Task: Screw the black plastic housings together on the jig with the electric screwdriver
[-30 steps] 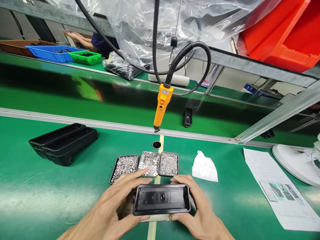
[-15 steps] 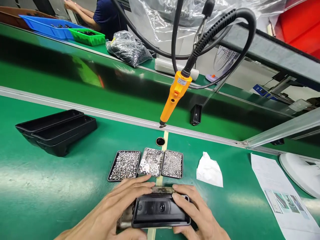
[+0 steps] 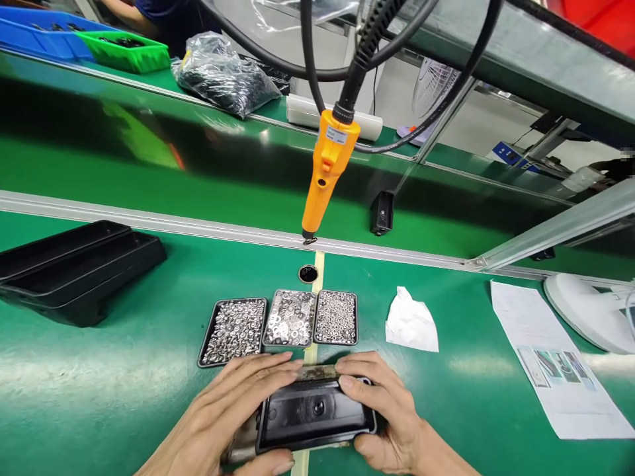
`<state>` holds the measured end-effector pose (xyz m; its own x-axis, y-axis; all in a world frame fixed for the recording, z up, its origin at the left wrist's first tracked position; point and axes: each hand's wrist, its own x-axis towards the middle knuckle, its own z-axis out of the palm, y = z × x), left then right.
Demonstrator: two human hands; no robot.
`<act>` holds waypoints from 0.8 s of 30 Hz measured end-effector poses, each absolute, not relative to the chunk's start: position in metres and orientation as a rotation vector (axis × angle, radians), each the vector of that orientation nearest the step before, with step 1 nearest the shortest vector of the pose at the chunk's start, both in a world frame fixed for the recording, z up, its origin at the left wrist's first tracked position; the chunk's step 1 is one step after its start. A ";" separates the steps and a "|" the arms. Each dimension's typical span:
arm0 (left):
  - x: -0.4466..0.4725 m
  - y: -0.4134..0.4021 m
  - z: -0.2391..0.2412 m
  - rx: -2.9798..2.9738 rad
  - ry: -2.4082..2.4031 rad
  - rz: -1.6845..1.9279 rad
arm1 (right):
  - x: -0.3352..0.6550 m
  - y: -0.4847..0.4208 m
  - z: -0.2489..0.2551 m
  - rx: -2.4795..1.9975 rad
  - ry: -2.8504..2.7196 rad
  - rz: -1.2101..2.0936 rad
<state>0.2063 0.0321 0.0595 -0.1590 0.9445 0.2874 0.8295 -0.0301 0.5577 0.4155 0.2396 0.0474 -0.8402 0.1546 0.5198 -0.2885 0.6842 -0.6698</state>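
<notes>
A black rectangular plastic tray (image 3: 317,416) with a round hole or boss in its floor lies at the front, on a worn metal block (image 3: 317,373) that shows along its back and left edges. My left hand (image 3: 243,403) wraps the left side, fingers over the far edge and thumb at the near edge. On the right end, my right hand (image 3: 384,410) grips the tray between thumb and fingers. Just beyond stand three small trays of metal parts: screw-like pieces (image 3: 235,327), flat washers (image 3: 292,317) and tiny nuts or rings (image 3: 336,316).
An orange electric screwdriver (image 3: 327,165) hangs above the green bench. Black two-channel parts (image 3: 74,264) lie left. White tissue (image 3: 411,320), a printed sheet (image 3: 555,357) and a white round base (image 3: 590,314) lie right. Behind are a bagged bundle (image 3: 223,76) and bins (image 3: 126,51).
The view has shifted, with the background moving up and left. My right thumb now shows at the tray's near right corner. Both hands keep their hold.
</notes>
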 end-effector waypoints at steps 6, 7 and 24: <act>0.205 0.035 0.060 2.026 2.025 0.978 | 0.409 0.239 0.048 0.151 -2.210 1.065; 0.205 0.036 0.061 2.022 2.015 0.981 | 0.409 0.240 0.047 0.145 -2.210 1.074; 0.203 0.045 0.073 2.010 1.929 0.945 | 0.405 0.227 0.045 0.086 -2.230 1.160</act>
<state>0.2033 0.0455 0.0726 -0.0561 0.9508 0.3046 0.8234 -0.1285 0.5528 0.4049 0.2266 0.0454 -0.8077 0.2160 0.5486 -0.3252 0.6130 -0.7201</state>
